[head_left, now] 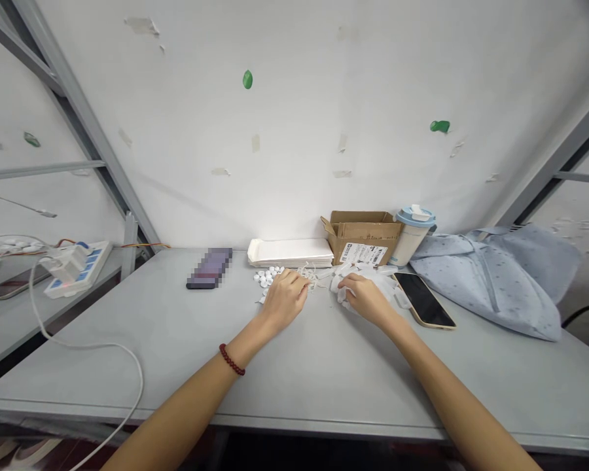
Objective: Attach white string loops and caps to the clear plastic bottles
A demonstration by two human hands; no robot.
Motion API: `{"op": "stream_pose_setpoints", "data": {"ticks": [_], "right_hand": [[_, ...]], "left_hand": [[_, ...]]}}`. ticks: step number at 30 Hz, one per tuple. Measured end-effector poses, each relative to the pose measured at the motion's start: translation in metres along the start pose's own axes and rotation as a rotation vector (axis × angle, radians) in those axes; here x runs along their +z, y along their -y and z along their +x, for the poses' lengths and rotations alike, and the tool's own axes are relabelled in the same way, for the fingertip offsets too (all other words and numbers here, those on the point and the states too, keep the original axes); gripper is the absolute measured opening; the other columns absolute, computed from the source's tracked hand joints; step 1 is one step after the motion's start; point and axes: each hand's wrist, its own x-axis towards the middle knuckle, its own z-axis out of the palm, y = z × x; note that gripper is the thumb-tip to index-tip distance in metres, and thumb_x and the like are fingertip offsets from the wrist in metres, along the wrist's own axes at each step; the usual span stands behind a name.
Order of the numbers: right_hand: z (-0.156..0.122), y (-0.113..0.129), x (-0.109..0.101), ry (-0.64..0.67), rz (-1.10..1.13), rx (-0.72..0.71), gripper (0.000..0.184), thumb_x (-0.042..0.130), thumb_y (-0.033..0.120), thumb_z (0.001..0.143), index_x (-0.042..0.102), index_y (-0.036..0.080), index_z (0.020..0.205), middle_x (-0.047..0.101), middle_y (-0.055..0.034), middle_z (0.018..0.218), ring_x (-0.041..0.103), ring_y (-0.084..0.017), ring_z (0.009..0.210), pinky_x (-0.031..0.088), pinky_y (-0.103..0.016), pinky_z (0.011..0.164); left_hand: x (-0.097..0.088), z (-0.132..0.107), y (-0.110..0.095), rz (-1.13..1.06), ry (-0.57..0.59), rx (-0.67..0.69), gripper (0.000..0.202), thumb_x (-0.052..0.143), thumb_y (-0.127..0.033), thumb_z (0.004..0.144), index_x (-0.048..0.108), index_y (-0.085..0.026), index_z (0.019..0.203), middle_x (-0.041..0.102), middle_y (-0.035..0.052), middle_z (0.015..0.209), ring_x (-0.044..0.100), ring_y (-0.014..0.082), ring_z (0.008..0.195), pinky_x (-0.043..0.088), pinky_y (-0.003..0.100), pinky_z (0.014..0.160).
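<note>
My left hand point(285, 293), with a dark red bead bracelet point(232, 360) on its wrist, is closed with its fingers curled together. What it holds, if anything, is hidden. Just beyond its fingertips lie thin white strings point(310, 275). Small white round pieces point(267, 276) are heaped at its left. My right hand point(366, 296) is closed too, its fingertips at a pile of translucent white plastic pieces point(385, 282). Whether it pinches one of them is too small to tell.
Behind my hands stand a stack of white envelopes point(294, 252), an open cardboard box point(366, 237) and a blue-lidded cup point(411, 237). To the right are a phone point(425, 301) and a blue cloth bag point(491, 284). A dark phone point(210, 268), white cable point(112, 345) and power strip point(81, 268) lie left.
</note>
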Motion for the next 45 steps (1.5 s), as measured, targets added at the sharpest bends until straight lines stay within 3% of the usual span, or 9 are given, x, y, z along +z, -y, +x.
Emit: {"op": "stream_pose_setpoints", "data": {"ticks": [10,27,38,45], "right_hand": [[-0.001,0.008,0.006,0.017,-0.013,-0.051,0.037,0.046,0.002,0.076,0.066,0.015,0.103,0.066,-0.0083,0.106,0.055,-0.023,0.099,0.041,-0.031,0.085],[-0.004,0.012,0.010,-0.022,0.084,-0.160,0.028,0.054,0.004,0.074,0.065,0.016,0.097,0.069,-0.0081,0.095,0.058,-0.024,0.094,0.044,-0.032,0.080],[-0.007,0.024,0.007,-0.330,0.374,-0.226,0.019,0.051,0.023,0.084,0.060,0.019,0.101,0.067,-0.0083,0.091,0.063,-0.021,0.086,0.050,-0.034,0.077],[-0.013,0.039,0.008,-0.350,0.452,-0.237,0.021,0.051,0.027,0.086,0.058,0.019,0.104,0.068,-0.0082,0.090,0.064,-0.020,0.083,0.050,-0.034,0.076]], "left_hand": [[0.002,-0.001,0.000,0.018,0.035,-0.004,0.013,0.051,-0.012,0.084,0.064,-0.016,0.088,0.065,0.0047,0.084,0.053,0.0207,0.083,0.044,0.035,0.075],[0.002,0.000,-0.001,0.016,0.013,-0.013,0.012,0.052,-0.013,0.085,0.063,-0.016,0.088,0.065,0.0055,0.083,0.054,0.0213,0.083,0.044,0.035,0.074],[-0.002,0.001,-0.003,-0.151,-0.083,-0.107,0.009,0.053,-0.014,0.084,0.062,-0.017,0.082,0.066,0.0041,0.081,0.056,0.0196,0.081,0.045,0.035,0.076],[-0.003,0.001,-0.010,-0.170,-0.083,-0.078,0.011,0.052,-0.014,0.085,0.062,-0.018,0.084,0.064,0.0035,0.080,0.056,0.0196,0.081,0.046,0.035,0.074]]}}
